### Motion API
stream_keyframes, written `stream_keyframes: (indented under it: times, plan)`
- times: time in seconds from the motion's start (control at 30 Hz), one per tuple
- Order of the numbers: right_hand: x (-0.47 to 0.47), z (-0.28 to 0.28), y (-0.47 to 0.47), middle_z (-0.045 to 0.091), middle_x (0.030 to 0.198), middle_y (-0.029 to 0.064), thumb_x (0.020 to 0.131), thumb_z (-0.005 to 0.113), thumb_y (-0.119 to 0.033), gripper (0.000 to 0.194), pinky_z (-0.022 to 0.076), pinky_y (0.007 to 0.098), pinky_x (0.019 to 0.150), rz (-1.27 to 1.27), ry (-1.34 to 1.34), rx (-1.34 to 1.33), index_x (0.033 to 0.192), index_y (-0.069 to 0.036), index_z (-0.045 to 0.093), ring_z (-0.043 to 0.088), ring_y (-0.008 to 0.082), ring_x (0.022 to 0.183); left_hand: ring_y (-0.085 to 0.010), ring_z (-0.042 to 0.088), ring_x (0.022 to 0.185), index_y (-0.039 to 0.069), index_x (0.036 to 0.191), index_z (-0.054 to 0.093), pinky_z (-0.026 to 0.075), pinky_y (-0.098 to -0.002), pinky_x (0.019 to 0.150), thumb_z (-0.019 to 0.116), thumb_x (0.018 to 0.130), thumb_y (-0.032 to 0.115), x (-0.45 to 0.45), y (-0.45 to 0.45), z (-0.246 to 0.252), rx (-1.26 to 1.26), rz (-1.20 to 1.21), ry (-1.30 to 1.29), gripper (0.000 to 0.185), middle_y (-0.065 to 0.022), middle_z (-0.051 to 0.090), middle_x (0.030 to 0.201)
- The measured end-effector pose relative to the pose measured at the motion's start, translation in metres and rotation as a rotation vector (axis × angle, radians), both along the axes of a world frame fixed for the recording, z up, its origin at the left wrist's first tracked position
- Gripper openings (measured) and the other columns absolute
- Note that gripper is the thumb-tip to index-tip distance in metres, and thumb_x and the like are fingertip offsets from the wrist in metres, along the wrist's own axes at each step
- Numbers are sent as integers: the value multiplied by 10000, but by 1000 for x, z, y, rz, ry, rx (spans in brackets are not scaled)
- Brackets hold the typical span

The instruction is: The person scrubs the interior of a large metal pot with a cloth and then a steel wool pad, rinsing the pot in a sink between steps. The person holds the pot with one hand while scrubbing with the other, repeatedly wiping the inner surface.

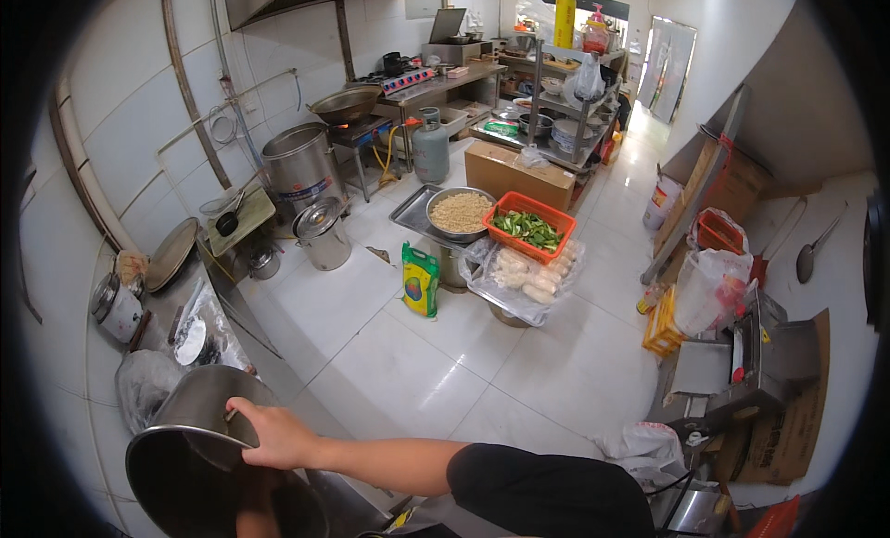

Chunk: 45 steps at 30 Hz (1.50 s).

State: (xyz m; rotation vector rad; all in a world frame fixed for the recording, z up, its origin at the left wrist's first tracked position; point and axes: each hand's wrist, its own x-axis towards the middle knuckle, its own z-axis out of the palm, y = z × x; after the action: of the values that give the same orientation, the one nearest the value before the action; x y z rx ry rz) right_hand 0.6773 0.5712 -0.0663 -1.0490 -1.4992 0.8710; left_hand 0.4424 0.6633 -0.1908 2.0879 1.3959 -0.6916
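My right hand [281, 437] grips a deep stainless steel pot [215, 392] by its rim and side handle. The pot is tilted, its dark mouth turned towards me, at the end of a steel counter [229, 329]. Its inside looks bare where light reaches it; the bottom is in shadow. A skin-toned patch shows low in the mouth, and I cannot tell whether it is a reflection or an arm. My left hand is out of view. Beside the pot lie a clear plastic bag [146, 381] and a white oval piece [190, 342].
On the floor ahead stand a bowl of pale grains [459, 213], a red basket of cut greens [528, 232], a tray of wrapped pale food [528, 281] and a green-yellow bag [420, 281]. Further off are a gas cylinder [431, 149] and a wok [345, 104] above a flame.
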Motion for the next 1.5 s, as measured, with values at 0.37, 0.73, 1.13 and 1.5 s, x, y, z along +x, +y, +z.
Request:
stream_keyframes:
  times: [0.37,0.73,1.13,1.5]
  plan:
    - [29,-24,23,402,586,-81,788,764,-118,520,346,227,445,-29,126,-97,1259,-80,546,412,25,497,-344,661,995,3,1020,733,504,-468,906,588,856,248,29,-25,-39,17,-154,-94,329,-216,705,1087]
    - [24,-21,38,455,721,-72,926,748,-212,483,282,183,526,-25,287,-63,1300,-6,523,394,14,598,-181,613,723,-49,1071,659,479,-342,606,671,774,9,108,-8,102,30,953,-1437,303,-116,669,865]
    - [25,-22,53,629,1080,73,1031,600,-372,469,499,250,802,-2,316,-77,1290,11,519,597,129,929,-218,658,935,-93,1181,604,521,-332,846,774,672,32,93,-51,120,65,617,-1306,551,-180,681,1022]
    - [8,-8,49,641,906,28,1021,622,-351,418,396,201,493,24,322,-104,1260,-21,531,552,64,638,-243,707,817,-44,993,668,583,-372,754,751,766,-38,69,10,178,185,952,-2028,242,-148,720,933]
